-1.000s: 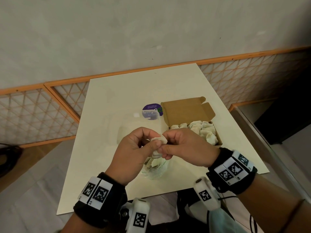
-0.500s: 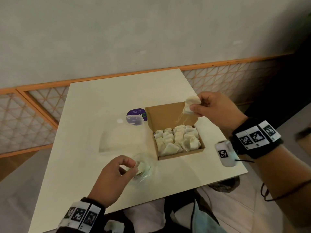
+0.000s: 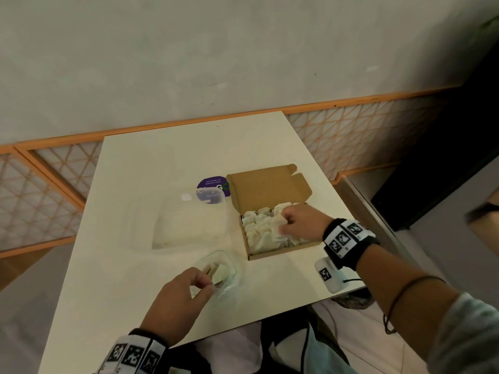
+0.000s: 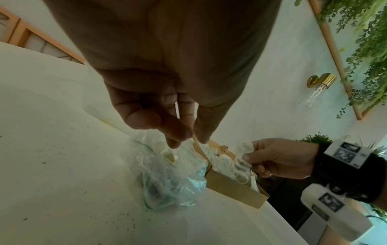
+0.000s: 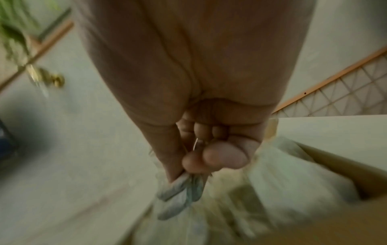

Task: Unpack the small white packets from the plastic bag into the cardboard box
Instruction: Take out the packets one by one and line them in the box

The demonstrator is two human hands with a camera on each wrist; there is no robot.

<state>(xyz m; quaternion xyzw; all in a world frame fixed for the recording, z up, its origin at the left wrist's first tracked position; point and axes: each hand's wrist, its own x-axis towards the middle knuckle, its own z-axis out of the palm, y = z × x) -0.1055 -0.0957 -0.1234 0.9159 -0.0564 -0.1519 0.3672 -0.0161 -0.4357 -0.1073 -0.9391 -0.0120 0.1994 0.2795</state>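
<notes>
While your right hand (image 3: 299, 225) pinches a small white packet (image 4: 243, 157) between thumb and curled fingers just over the cardboard box (image 3: 283, 253), the risk lies under that hand: the box already looks crowded with packets, so letting go from high up could leave this one sitting on the heap and sliding over the near wall onto the table (image 3: 135, 279). A thin string seems to trail from the packet; if it catches on your fingers, you could drag the packet back out as you pull away. Your left hand (image 3: 178, 298) pinches the mouth of the plastic bag (image 3: 224, 271) with fingertip and thumb, down beside the box's near corner. That bag is limp and slippery, and a few packets appear to remain inside it, so a loose grip could let it collapse shut or spill.
</notes>
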